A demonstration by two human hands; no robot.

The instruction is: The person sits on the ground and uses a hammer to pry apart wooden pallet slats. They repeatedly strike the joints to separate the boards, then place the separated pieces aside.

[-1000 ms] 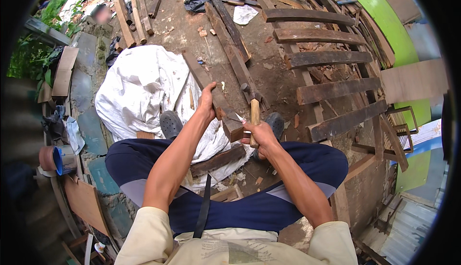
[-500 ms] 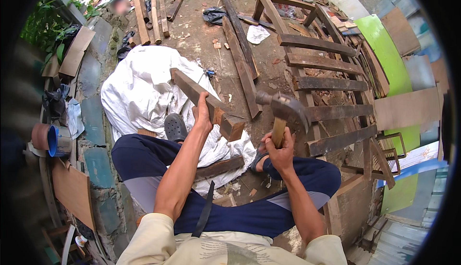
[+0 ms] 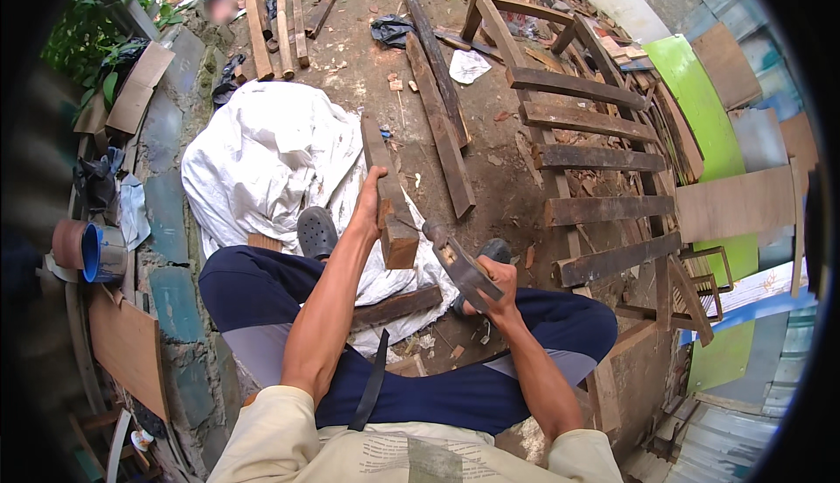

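Observation:
My left hand (image 3: 368, 206) is closed around a dark wooden beam (image 3: 378, 152), gripping it from its left side. The beam points away from me over a white cloth (image 3: 262, 155), and its lighter, notched near end sits between my knees. In my right hand (image 3: 500, 283) is a claw hammer (image 3: 459, 266), its fingers wrapped around the handle, which is mostly hidden. The hammer's striking face is close to the right side of the beam's near end; I cannot tell whether they touch. Under the beam, a shorter wood piece (image 3: 398, 307) lies on the cloth's near edge.
A slatted wooden frame (image 3: 604, 159) lies on the right. Long timbers (image 3: 442, 124) stretch across the dirt ahead, with a black plastic bag (image 3: 392, 30) near them. On the left, a blue bucket (image 3: 105, 253) stands by a low block wall (image 3: 166, 212). Green and brown boards lean at right.
The hammer has come down and left toward the beam, and its head has turned. The beam has swung round to point more straight ahead, its near end shifting left.

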